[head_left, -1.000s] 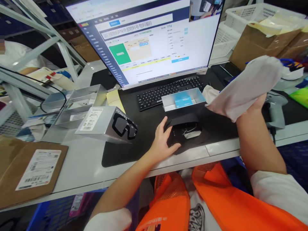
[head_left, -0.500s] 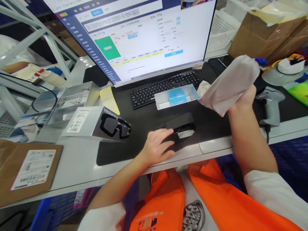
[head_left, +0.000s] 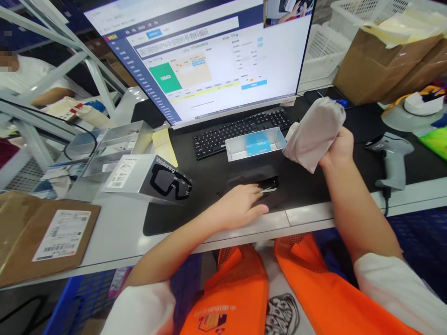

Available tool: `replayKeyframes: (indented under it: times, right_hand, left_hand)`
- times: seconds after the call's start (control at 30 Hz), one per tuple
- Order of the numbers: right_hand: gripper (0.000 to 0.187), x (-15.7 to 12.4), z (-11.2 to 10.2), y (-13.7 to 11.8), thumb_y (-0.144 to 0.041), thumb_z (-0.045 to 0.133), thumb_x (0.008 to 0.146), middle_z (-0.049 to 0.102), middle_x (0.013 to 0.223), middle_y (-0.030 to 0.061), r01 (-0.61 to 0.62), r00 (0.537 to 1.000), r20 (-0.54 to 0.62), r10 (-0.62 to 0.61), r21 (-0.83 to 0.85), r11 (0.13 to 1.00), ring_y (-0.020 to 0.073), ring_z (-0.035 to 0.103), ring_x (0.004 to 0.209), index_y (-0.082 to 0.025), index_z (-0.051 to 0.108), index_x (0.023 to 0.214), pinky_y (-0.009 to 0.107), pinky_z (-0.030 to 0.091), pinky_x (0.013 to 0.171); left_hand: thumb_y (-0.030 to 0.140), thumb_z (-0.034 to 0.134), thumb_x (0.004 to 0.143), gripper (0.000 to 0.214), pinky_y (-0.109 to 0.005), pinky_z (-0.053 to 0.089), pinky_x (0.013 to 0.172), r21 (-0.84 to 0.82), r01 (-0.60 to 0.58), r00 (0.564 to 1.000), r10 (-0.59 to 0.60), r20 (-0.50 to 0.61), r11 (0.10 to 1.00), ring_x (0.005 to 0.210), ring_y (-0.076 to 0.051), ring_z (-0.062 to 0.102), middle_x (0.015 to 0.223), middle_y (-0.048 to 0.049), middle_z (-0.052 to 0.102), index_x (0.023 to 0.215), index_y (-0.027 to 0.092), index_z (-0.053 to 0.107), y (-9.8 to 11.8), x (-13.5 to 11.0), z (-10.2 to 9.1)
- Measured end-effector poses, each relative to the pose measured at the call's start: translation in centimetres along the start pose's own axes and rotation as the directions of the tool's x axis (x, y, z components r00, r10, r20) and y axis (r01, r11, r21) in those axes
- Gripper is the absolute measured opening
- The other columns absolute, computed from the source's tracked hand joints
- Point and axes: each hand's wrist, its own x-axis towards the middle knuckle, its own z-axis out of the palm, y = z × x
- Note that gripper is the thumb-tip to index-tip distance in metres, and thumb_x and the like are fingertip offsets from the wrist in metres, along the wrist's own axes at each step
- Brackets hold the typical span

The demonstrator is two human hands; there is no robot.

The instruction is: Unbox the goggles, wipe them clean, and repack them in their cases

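My right hand [head_left: 338,149] is closed around a pale grey cloth pouch [head_left: 314,135], raised above the desk mat. My left hand [head_left: 240,204] lies low over the mat near the desk edge, fingers stretched out and thumb apart. Its fingertips reach a dark, shiny flat item [head_left: 253,176] with a light patch; what kind it is I cannot make out. Behind that stands an open silver box tray [head_left: 237,151] with a blue card [head_left: 257,142] inside. To the left, a silver sunglasses box [head_left: 150,179] printed "Wakening" rests on the mat.
A monitor [head_left: 223,60] and black keyboard [head_left: 240,128] stand behind. A barcode scanner [head_left: 393,158] sits at the right, with a brown paper bag [head_left: 373,60] beyond. On the left are a cardboard parcel [head_left: 49,237], grey trays [head_left: 134,135] and yellow paper [head_left: 164,144].
My right hand has brought the pouch lower and to the left. My left hand has slid right and forward onto the dark item, its fingers closer together. The view has shifted slightly.
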Motion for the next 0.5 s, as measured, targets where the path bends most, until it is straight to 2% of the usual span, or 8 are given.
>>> replayKeyframes:
  times: [0.07, 0.1, 0.13, 0.23, 0.3, 0.4, 0.47, 0.5]
  right_hand:
    - [0.015, 0.0, 0.0, 0.1, -0.017, 0.059, 0.082, 0.070, 0.072, 0.0033, -0.005, 1.000, -0.017, 0.005, 0.008, 1.000, 0.0201, 0.069, 0.070, -0.017, 0.059, 0.067, 0.041, 0.062, 0.086]
    - [0.015, 0.0, 0.0, 0.1, -0.018, 0.058, 0.082, 0.070, 0.073, 0.0037, -0.008, 1.000, -0.022, 0.008, 0.010, 1.000, 0.0205, 0.069, 0.071, -0.017, 0.060, 0.068, 0.042, 0.062, 0.087]
    - [0.014, 0.0, 0.0, 0.1, -0.019, 0.058, 0.083, 0.071, 0.074, 0.0041, -0.013, 1.000, -0.021, 0.013, 0.012, 1.000, 0.0212, 0.070, 0.073, -0.017, 0.062, 0.069, 0.043, 0.063, 0.087]
    - [0.013, -0.1, 0.0, 0.2, -0.022, 0.058, 0.084, 0.073, 0.079, 0.0041, -0.042, 0.999, -0.012, 0.042, 0.016, 0.999, 0.0241, 0.072, 0.083, -0.016, 0.065, 0.075, 0.043, 0.063, 0.086]
    - [0.012, -0.2, 0.1, 0.3, -0.021, 0.058, 0.084, 0.074, 0.079, 0.0036, -0.055, 0.998, -0.020, 0.055, 0.020, 0.998, 0.0250, 0.072, 0.087, -0.018, 0.065, 0.076, 0.043, 0.063, 0.087]
    - [0.009, -0.2, 0.1, 0.5, -0.022, 0.060, 0.083, 0.074, 0.078, 0.0031, -0.052, 0.998, -0.023, 0.052, 0.015, 0.999, 0.0255, 0.072, 0.089, -0.019, 0.065, 0.075, 0.042, 0.063, 0.087]
    - [0.008, -0.2, 0.1, 0.5, -0.024, 0.065, 0.082, 0.074, 0.078, 0.0028, -0.046, 0.999, -0.008, 0.046, 0.005, 0.999, 0.0256, 0.072, 0.090, -0.020, 0.065, 0.075, 0.041, 0.063, 0.088]
    - [0.009, -0.2, 0.1, 0.6, -0.025, 0.067, 0.082, 0.073, 0.077, 0.0024, -0.043, 0.999, -0.005, 0.043, 0.001, 0.999, 0.0253, 0.072, 0.090, -0.020, 0.064, 0.075, 0.040, 0.063, 0.088]
  left_hand:
    - [0.047, 0.038, 0.105, 0.052, -0.042, 0.055, 0.101, -0.113, 0.021, 0.986, -0.039, -0.161, 0.993, 0.117, -0.027, 0.068, 0.127, -0.0171, 0.070, 0.123, 0.012, 0.071, -0.4, -0.5, 0.2]
    - [0.044, 0.040, 0.106, 0.048, -0.039, 0.056, 0.099, -0.172, 0.027, 0.963, -0.072, -0.258, 0.985, 0.114, -0.024, 0.069, 0.125, -0.0156, 0.071, 0.122, 0.013, 0.072, -0.6, -0.8, 0.3]
    - [0.041, 0.042, 0.105, 0.043, -0.037, 0.057, 0.097, -0.221, 0.031, 0.927, -0.111, -0.358, 0.975, 0.110, -0.022, 0.070, 0.122, -0.0138, 0.071, 0.121, 0.015, 0.073, -0.7, -1.0, 0.6]
    - [0.029, 0.053, 0.102, 0.028, -0.032, 0.059, 0.089, -0.258, 0.039, 0.775, -0.192, -0.602, 0.965, 0.100, -0.018, 0.070, 0.109, -0.0093, 0.073, 0.111, 0.019, 0.077, -1.1, -1.5, 1.5]
    - [0.024, 0.060, 0.098, 0.021, -0.030, 0.059, 0.084, -0.246, 0.059, 0.694, -0.217, -0.687, 0.968, 0.097, -0.017, 0.070, 0.108, -0.0081, 0.072, 0.110, 0.020, 0.077, -1.5, -1.6, 2.2]
    - [0.020, 0.064, 0.095, 0.035, -0.026, 0.059, 0.077, -0.281, 0.025, 0.627, -0.234, -0.743, 0.959, 0.090, -0.014, 0.070, 0.105, -0.0065, 0.071, 0.130, 0.021, 0.066, -2.0, -1.6, 2.9]
    - [0.015, 0.062, 0.094, 0.041, -0.028, 0.060, 0.080, -0.235, -0.071, 0.609, -0.144, -0.780, 0.969, 0.090, -0.013, 0.071, 0.100, -0.0045, 0.072, 0.135, 0.022, 0.061, -2.1, -1.6, 3.0]
    - [0.012, 0.061, 0.094, 0.036, -0.031, 0.060, 0.085, -0.170, -0.128, 0.603, -0.059, -0.796, 0.977, 0.093, -0.014, 0.072, 0.097, -0.0035, 0.072, 0.128, 0.023, 0.065, -2.0, -1.7, 2.9]
